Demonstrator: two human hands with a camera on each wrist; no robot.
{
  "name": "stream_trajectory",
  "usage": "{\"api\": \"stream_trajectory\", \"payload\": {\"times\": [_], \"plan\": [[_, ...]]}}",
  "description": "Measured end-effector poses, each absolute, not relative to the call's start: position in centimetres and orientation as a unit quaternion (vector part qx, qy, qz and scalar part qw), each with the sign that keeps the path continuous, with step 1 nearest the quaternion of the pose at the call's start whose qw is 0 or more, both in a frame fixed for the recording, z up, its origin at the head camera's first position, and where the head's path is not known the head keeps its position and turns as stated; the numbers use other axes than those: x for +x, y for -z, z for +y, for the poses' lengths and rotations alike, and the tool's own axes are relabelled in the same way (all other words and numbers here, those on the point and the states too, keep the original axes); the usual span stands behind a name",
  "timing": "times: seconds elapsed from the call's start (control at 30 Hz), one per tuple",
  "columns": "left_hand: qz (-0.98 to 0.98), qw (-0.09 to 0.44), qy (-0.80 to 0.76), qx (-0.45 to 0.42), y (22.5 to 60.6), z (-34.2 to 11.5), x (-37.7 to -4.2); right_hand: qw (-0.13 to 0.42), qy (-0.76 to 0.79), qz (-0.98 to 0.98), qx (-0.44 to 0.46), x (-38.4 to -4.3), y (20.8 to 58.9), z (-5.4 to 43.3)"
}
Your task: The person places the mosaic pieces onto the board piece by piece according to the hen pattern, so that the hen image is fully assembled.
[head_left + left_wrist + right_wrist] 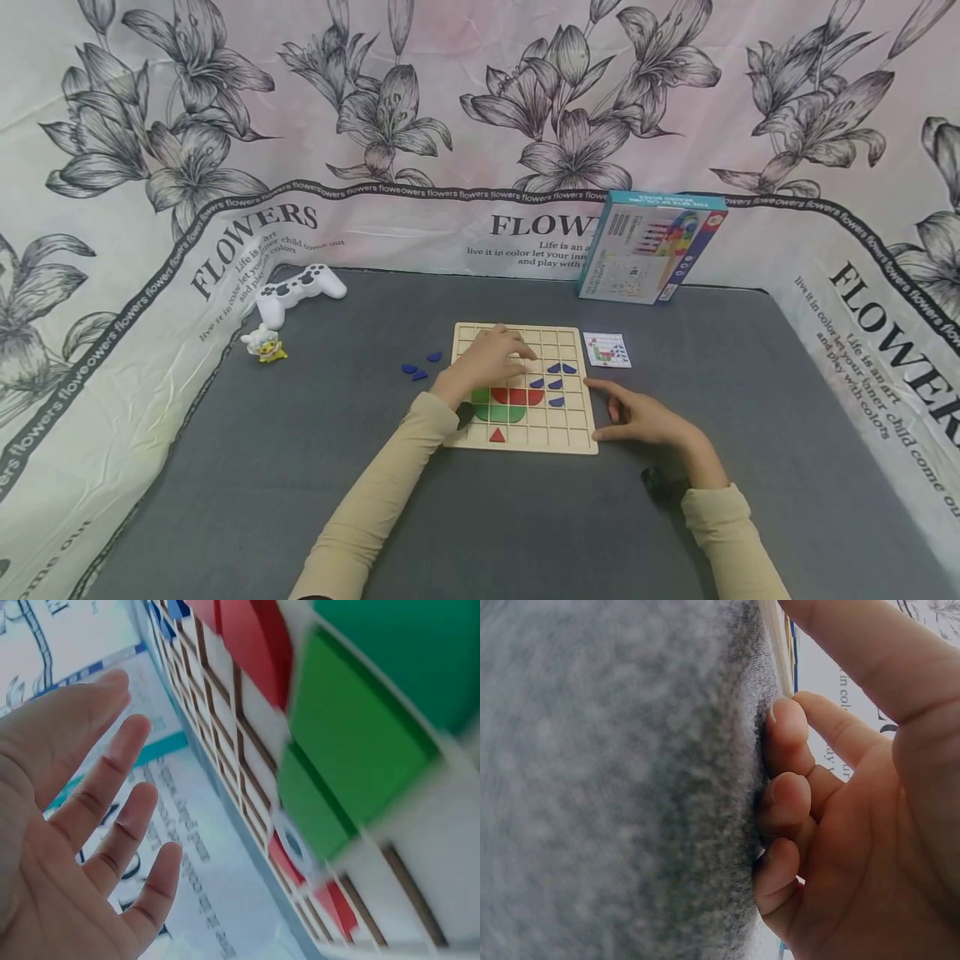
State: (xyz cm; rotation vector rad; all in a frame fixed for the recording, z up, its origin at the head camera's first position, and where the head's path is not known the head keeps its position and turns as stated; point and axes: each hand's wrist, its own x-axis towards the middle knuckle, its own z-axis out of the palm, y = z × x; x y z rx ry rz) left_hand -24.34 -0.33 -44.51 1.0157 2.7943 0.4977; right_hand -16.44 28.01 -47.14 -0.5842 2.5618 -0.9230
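A light wooden grid board (558, 429) lies flat on the dark table, bearing red, green and blue pieces. My left hand (491, 358) hovers over the board's upper left part, covering some squares. In the left wrist view its fingers are spread apart, with nothing between them. Below that hand sit red pieces (517, 397) and green pieces (501, 413), and lower down a red triangle (497, 435). Several small blue pieces (555, 384) lie right of it. My right hand (648, 418) touches the board's right edge with straight index finger and thumb; its other fingers curl against the table.
Loose blue pieces (420, 375) lie left of the board. A small pattern card (607, 350) is at its upper right, with a game box (648, 247) standing behind. A white game controller (300, 292) and a small figurine (264, 343) are at the far left.
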Motion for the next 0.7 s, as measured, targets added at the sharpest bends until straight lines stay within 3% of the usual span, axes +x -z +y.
{"api": "stream_trajectory", "payload": {"times": [0.7], "plan": [[0.950,-0.003,-0.207,0.232,45.1,-9.4,-23.4,0.185,0.325,0.906,-0.197,-16.6,47.6,28.1]]}}
